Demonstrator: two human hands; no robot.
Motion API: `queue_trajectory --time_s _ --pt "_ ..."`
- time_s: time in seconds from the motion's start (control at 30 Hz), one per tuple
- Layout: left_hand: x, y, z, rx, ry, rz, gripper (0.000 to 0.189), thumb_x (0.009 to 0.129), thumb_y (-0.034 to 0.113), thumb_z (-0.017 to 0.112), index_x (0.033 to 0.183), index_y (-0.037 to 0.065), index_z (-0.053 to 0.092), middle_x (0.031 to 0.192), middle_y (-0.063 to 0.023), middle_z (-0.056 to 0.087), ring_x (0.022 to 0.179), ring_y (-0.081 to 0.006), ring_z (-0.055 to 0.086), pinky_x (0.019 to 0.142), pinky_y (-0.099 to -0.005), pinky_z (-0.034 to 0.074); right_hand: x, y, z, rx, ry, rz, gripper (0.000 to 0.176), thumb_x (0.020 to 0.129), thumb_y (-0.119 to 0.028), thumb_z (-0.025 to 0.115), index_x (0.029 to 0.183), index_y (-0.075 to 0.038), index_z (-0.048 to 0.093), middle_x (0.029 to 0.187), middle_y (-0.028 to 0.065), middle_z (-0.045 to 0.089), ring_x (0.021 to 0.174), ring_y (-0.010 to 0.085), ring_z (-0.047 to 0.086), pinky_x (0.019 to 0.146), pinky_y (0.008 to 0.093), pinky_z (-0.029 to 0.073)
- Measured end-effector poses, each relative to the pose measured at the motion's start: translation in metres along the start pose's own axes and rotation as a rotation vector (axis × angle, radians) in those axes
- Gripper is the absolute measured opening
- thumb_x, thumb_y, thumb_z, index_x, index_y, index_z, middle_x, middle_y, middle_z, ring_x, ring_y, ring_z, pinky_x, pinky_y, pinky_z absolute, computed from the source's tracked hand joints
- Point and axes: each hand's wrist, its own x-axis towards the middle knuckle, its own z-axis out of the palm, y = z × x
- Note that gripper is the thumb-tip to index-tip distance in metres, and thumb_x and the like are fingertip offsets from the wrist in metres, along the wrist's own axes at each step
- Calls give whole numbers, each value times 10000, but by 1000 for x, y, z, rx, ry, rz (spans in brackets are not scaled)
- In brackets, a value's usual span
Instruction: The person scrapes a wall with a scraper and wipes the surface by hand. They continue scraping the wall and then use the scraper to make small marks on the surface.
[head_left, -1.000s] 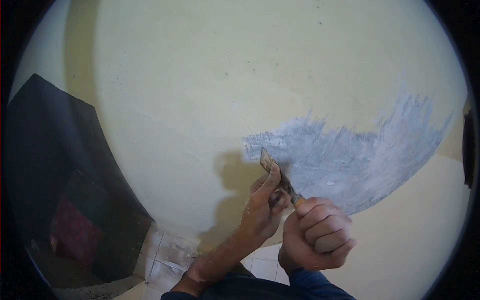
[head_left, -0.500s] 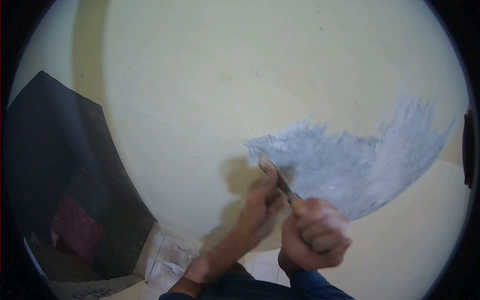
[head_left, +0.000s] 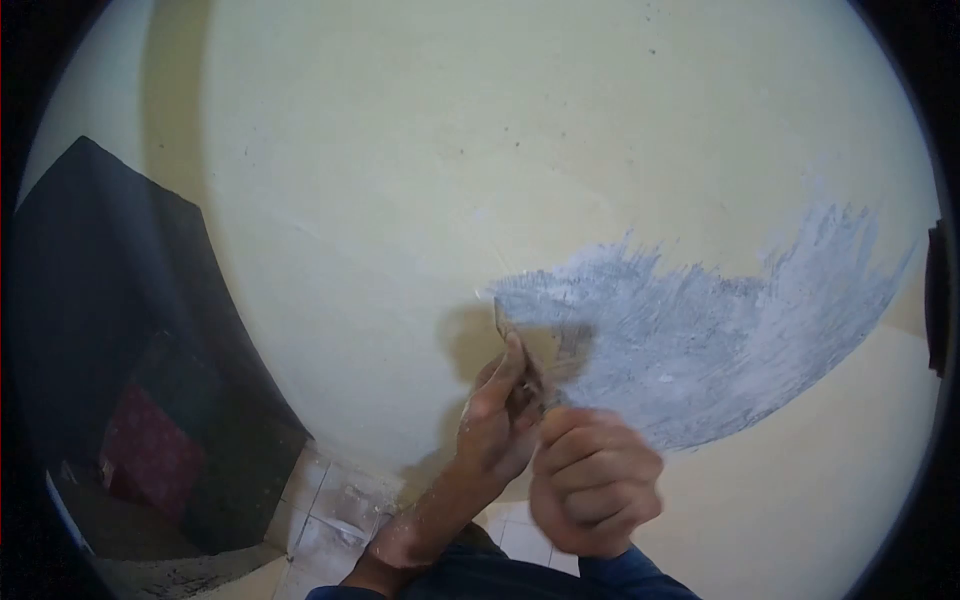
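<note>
My right hand is closed in a fist around the handle end of a scraper, just below the grey patch. Higher up the tool, my left hand wraps round it, thumb laid along it. The scraper's tip meets the cream-painted wall at the left end of the bared grey patch. That patch has ragged, streaked upper edges. Fine pale dust speckles my left forearm. My fingers hide most of the tool, so its full shape cannot be made out.
A dark panel-like surface stands to the left, with a dull red patch low on it. White floor tiles, dusted with debris, lie below the wall. A dark object shows at the far right edge.
Both hands and the scraper have shifted left, the right hand furthest. The scraper's tip has moved slightly left along the edge of the grey patch.
</note>
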Motion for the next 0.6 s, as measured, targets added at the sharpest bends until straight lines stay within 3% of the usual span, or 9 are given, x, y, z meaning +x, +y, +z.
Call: queue_trajectory --time_s 0.07,0.13,0.17,0.2,0.23,0.3,0.47,0.53,0.6 --pt "-5 -11 5 31 63 -102 245 966 356 561 878 129 588 751 42 561 603 -50 464 514 -197 341 -3 -6 -10 0 -28 49 426 877 -114 425 484 -92 264 418 22 350 330 142 320 366 303 352" --pt "3 -18 3 107 164 -44 239 978 341 543 912 114 579 748 33 556 606 -47 460 511 -192 338 -22 -13 -44 -44 -201 249 241 764 -143 513 574 -46 401 571 64 460 486 189 449 502 330 431" --pt "1 -15 -3 60 97 -43 225 974 337 552 916 121 576 745 38 545 606 -46 456 514 -192 337 -31 -16 -60 -79 -292 343 182 708 -157 557 619 -24 470 648 86 515 564 212 513 570 343 470" --pt "-1 -4 -11 19 27 -51 211 970 333 560 920 128 573 741 43 534 606 -44 452 517 -191 336 -13 2 -10 -30 -139 124 305 813 -152 473 547 -62 353 534 48 426 445 173 404 482 313 416" --pt "-1 3 -13 -18 -44 -59 198 966 329 569 924 135 570 738 48 523 606 -43 448 520 -190 335 -9 -3 -12 -67 -112 133 356 857 -154 437 528 -75 327 498 40 403 408 162 376 453 307 401" --pt "-5 -8 0 53 51 -64 234 974 353 545 915 128 570 743 48 531 615 -45 467 524 -197 352 -3 -12 -16 -140 -60 154 468 947 -159 366 491 -100 277 425 24 358 334 141 319 396 297 370" --pt "-1 -6 1 36 -7 -16 243 964 361 559 896 129 571 754 24 546 644 -73 503 556 -216 398 1 -3 -5 -155 -107 118 549 996 -302 334 493 -92 268 425 32 338 354 151 327 402 316 365" --pt "-3 1 -4 -2 -39 -11 239 950 363 584 899 129 574 764 13 547 662 -90 521 601 -237 430 1 -4 -3 -114 -83 119 551 996 -309 327 494 -91 261 427 33 334 356 154 325 412 321 373" --pt "-4 -11 -5 133 84 -40 290 963 389 551 912 104 571 779 7 563 689 -98 537 636 -257 445 -1 -12 -17 -182 -57 129 529 990 -259 341 494 -86 280 438 51 360 361 171 348 425 337 392"
